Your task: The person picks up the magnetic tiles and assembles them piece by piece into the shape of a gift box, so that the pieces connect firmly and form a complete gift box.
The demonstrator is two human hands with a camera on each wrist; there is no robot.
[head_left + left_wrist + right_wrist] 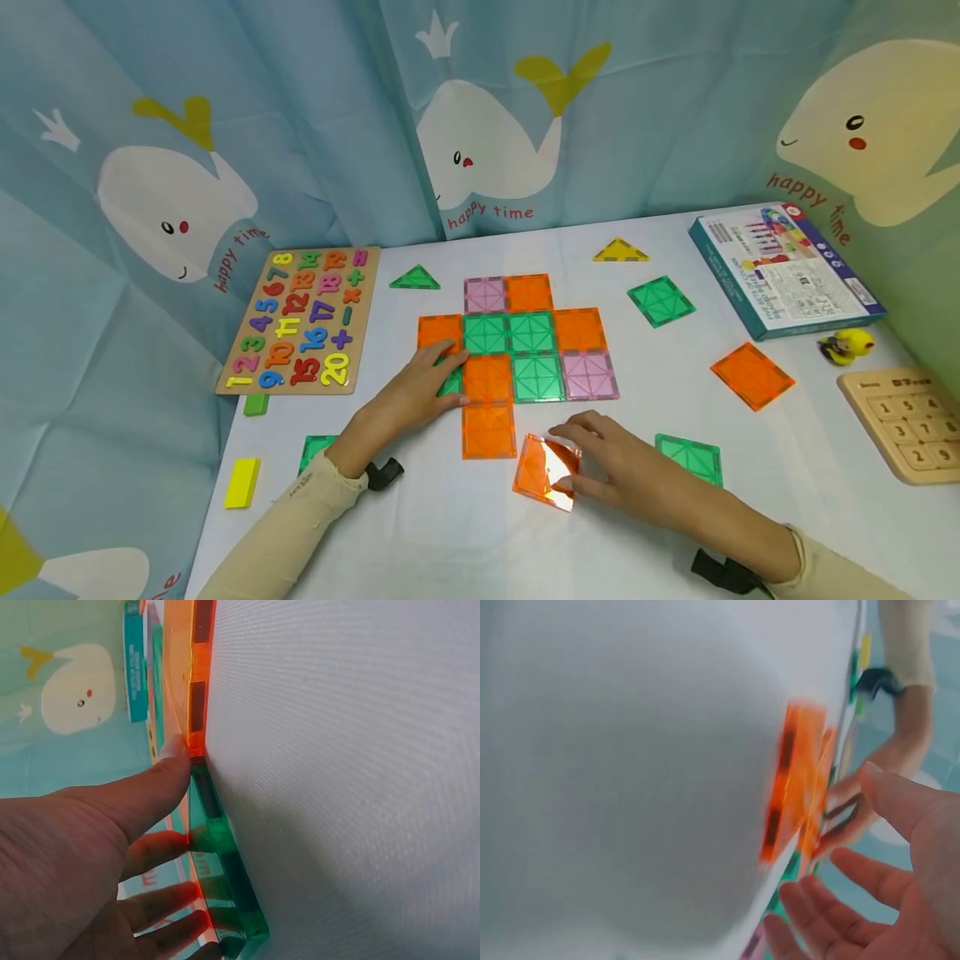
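A flat patchwork of square magnetic tiles (pixel 525 333) in orange, green and pink lies mid-table. My left hand (pixel 423 387) rests flat on its left edge. Its straight fingers press a green tile (pixel 452 385) beside an orange one (pixel 487 379). The left wrist view shows those fingers (pixel 161 784) against the green tile (pixel 225 877) and orange tile (pixel 196 675) edges. My right hand (pixel 600 462) pinches a loose orange tile (pixel 542 473) by its right edge. That tile is tilted up just below the patchwork, and blurred in the right wrist view (pixel 791 787).
A number puzzle board (pixel 303 321) lies at the left and a teal box (pixel 783 271) at the back right. Loose tiles lie around: orange (pixel 752 375), green (pixel 661 301), green (pixel 690 457), a yellow triangle (pixel 621 251), a green triangle (pixel 415 278). A wooden keypad board (pixel 907 421) sits far right, a yellow block (pixel 242 482) near left.
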